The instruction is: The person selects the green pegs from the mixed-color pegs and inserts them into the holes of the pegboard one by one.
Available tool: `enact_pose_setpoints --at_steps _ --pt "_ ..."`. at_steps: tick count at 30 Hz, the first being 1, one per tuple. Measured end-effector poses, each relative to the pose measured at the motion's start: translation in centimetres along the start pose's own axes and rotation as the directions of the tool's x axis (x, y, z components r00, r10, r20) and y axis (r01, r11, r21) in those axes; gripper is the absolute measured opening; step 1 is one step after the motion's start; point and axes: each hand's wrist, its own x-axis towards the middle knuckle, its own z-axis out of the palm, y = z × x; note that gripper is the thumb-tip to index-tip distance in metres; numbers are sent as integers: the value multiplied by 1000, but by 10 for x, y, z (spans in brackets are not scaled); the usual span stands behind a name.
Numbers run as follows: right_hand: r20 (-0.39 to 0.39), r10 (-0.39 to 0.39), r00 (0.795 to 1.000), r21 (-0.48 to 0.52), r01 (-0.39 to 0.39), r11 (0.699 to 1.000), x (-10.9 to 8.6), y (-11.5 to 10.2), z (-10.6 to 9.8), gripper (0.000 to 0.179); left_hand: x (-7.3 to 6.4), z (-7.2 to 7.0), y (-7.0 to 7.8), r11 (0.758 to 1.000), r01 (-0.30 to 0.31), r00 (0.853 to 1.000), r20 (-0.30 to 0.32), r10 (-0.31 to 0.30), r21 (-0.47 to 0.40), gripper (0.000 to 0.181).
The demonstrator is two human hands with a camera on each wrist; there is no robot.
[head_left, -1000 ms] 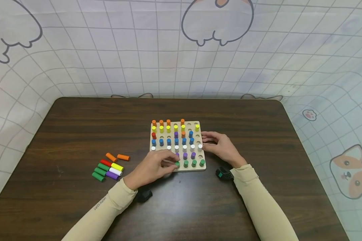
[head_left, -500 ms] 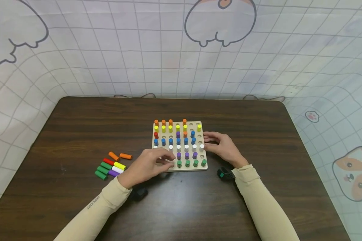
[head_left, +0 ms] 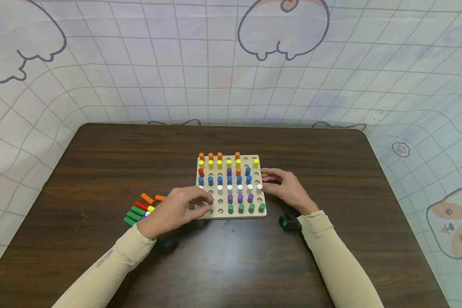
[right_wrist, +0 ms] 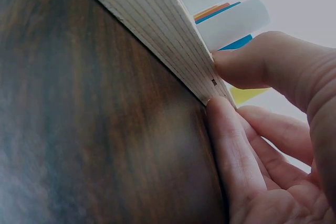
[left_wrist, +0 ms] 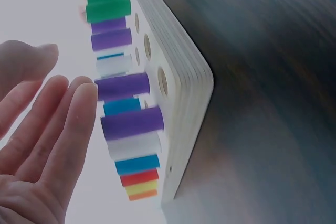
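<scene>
A wooden pegboard (head_left: pixel 225 215) lies on the table with rows of coloured pegs standing in its holes. My left hand (head_left: pixel 177 209) is over the board's front left corner, fingers and thumb apart and holding nothing. Beside its fingertips in the left wrist view stand purple pegs (left_wrist: pixel 132 123); holes along that edge are bare. Green pegs (head_left: pixel 241 208) fill the right part of the front row. My right hand (head_left: pixel 286 188) touches the board's right edge, thumb and index fingertip resting against its side, near white pegs (right_wrist: pixel 233 24).
Loose pegs lie left of the board, partly covered by my left hand, among them an orange peg (head_left: pixel 148 198), a red peg (head_left: pixel 141 205) and a green peg (head_left: pixel 129 221). A patterned cloth (head_left: pixel 223 77) hangs behind the dark wooden table (head_left: pixel 231 265).
My left hand has let go of a green peg in the front row and moved left across the board. The right hand stays at the edge. The head view shifts slightly.
</scene>
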Motion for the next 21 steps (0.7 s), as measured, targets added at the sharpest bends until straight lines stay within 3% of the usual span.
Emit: enact_pose_setpoints --at_steps 6,21 --pt "8 -4 1000 7 4 1000 0 -1 0 60 -5 -9 -5 998 9 1000 -7 -9 58 25" --pt "3 -9 1000 11 9 1000 -1 -2 0 58 -21 -28 -16 995 18 999 -29 -15 95 25"
